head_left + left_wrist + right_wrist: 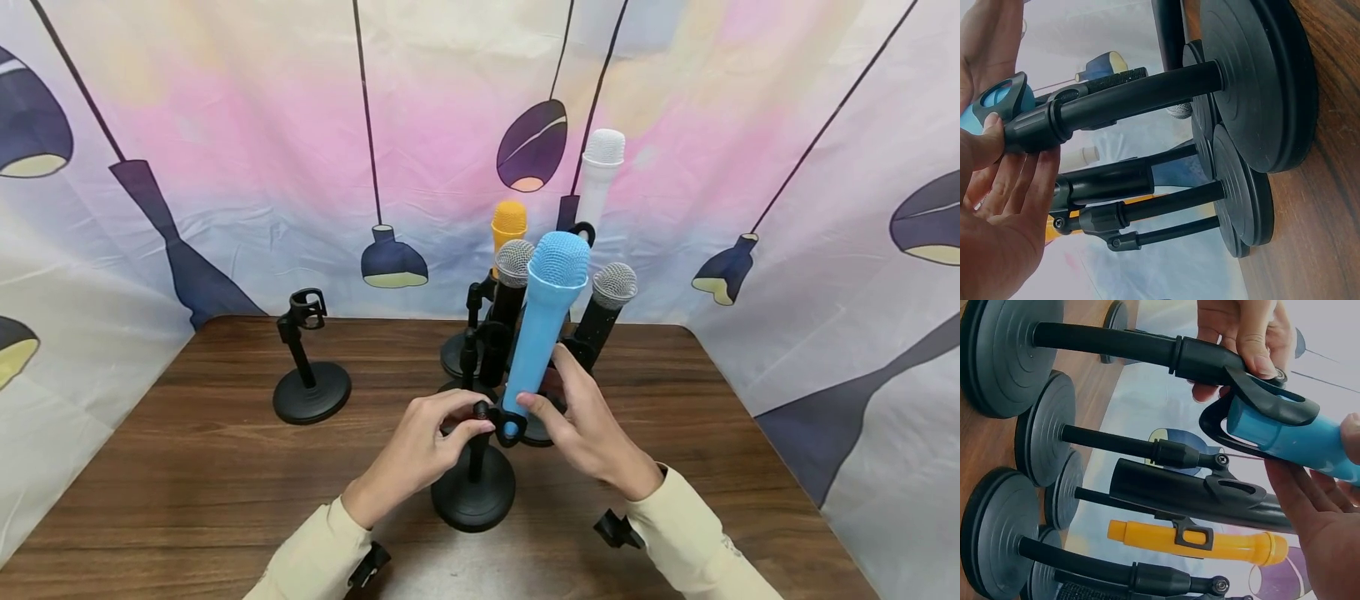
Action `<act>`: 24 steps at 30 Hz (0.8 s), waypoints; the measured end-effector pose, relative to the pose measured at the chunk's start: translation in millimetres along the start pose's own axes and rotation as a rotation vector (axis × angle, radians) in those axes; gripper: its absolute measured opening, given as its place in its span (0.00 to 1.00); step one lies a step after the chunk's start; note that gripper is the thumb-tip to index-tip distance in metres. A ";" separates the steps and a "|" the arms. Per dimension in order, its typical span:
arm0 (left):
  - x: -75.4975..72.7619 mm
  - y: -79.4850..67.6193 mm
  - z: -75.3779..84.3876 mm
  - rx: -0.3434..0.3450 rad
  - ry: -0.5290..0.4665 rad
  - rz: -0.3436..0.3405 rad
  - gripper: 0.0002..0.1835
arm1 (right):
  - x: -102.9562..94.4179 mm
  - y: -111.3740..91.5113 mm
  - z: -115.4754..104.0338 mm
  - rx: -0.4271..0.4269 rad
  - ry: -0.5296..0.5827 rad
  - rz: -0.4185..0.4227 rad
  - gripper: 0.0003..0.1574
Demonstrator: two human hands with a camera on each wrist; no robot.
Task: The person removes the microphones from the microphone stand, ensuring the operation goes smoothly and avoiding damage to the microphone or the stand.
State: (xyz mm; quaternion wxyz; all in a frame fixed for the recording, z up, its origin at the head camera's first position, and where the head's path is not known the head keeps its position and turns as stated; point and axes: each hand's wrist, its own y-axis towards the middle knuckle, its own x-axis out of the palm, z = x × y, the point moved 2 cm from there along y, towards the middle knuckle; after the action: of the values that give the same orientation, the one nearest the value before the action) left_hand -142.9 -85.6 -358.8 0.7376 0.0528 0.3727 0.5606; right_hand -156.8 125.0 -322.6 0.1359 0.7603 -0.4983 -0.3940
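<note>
A light blue microphone (542,325) leans up and to the right, gripped along its handle by my right hand (592,429). Its lower end sits inside the ring-shaped clip (1307,409) of the nearest black stand (474,500). My left hand (420,437) pinches that stand at the neck, just under the clip, with the thumb by the joint screw. In the left wrist view, the left fingers wrap behind the stand's collar (1035,128). The round base rests on the table.
Behind are more stands bearing a yellow microphone (509,221), a white one (603,158), and two black ones with silver heads (514,262), (615,285). A stand with a bare clip (311,392) is at the table's (187,467) left rear. A printed cloth (285,150) hangs behind.
</note>
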 end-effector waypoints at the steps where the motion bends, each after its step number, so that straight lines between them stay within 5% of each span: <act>1: 0.0 -0.1 0.2 0.000 0.001 0.000 0.06 | 0.1 0.1 0.0 0.000 0.003 0.000 0.39; 24: 0.6 -0.5 -0.7 0.016 0.031 0.018 0.06 | -8.2 2.5 -2.7 0.012 -0.017 0.064 0.36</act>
State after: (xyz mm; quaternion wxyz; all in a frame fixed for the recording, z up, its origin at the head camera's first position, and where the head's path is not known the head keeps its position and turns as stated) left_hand -142.9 -85.5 -359.8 0.7262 0.0533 0.3882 0.5648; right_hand -158.1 130.4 -315.5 0.1396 0.7413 -0.5259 -0.3929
